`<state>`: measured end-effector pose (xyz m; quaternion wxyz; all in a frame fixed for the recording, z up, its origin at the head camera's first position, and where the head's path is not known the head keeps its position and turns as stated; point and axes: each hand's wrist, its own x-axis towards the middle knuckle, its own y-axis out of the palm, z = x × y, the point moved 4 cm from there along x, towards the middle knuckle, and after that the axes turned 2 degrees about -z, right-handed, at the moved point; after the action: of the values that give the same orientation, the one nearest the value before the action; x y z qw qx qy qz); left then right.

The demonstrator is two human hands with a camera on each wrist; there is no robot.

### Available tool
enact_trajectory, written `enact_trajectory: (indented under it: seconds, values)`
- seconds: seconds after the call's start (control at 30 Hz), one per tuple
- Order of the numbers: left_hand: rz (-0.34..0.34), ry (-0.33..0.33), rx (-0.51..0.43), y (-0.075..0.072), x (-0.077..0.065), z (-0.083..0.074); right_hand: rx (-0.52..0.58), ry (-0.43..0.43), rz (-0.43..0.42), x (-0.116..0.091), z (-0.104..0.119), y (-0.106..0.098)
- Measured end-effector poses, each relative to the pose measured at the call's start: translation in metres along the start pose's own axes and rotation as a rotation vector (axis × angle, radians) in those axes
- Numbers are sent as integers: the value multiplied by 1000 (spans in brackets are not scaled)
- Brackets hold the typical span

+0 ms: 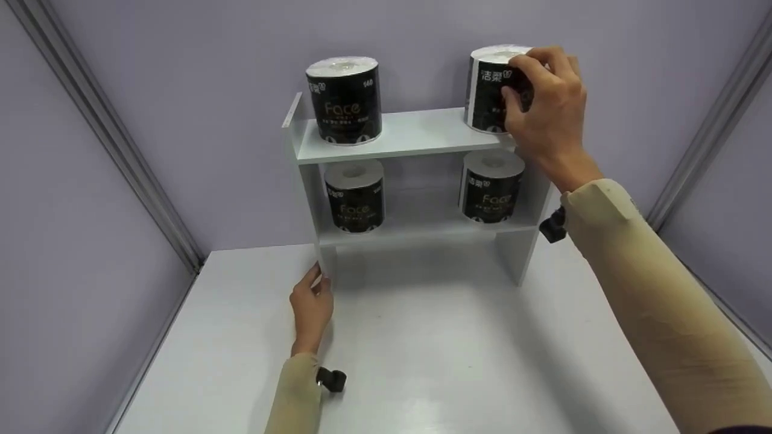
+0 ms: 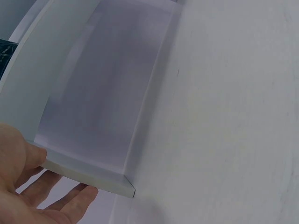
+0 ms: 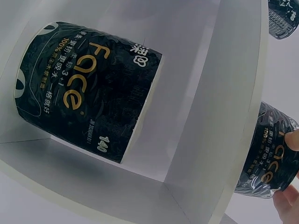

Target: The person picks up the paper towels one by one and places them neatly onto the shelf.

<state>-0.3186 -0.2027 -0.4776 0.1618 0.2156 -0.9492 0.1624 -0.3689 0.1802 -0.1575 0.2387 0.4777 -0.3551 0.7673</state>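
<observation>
My right hand (image 1: 550, 102) grips a black-wrapped toilet paper roll (image 1: 484, 99) at the right end of the white shelf's (image 1: 422, 131) top board. In the right wrist view, thumb and fingers (image 3: 286, 205) lie on either side of that roll (image 3: 261, 161), whose base meets the board. Low on the left, my left hand (image 1: 312, 307) holds the shelf's left side panel. The left wrist view shows the thumb on one face of this panel (image 2: 93, 179) and the other fingers (image 2: 79, 203) on its opposite side.
Another upright roll (image 1: 345, 102) stands at the top board's left end. Two more, a left roll (image 1: 356, 199) and a right roll (image 1: 493, 187), stand on the middle board. The shelf rests on a white table (image 1: 422, 349) against a pale wall (image 1: 211, 90).
</observation>
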Motion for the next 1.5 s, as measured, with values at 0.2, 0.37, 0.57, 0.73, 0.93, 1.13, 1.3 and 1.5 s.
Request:
enact_trajectory:
  seconds: [0.2,0.37,0.57,0.73,0.93,1.13,1.3,1.5]
  values:
    - [-4,7,0,-2,2,-1,1,5,5,2,1,2]
    - [0,-3,0,-4,2,0,2,3,14,1,3,3]
    - [22,-31,1,-6,2,0,24,7,46,-1,5,0]
    - [38,-49,1,-6,5,-3,61,15,37,1,6,-6]
    - [50,-52,33,-6,5,-3,98,26,38,-1,4,-8]
    - [48,-27,45,-12,4,-2,125,17,31,-6,4,-10]
    - [47,-45,41,-16,3,-1,139,-1,13,-13,3,-13]
    - [53,-55,39,-11,-1,-2,156,-1,11,-28,-5,-15]
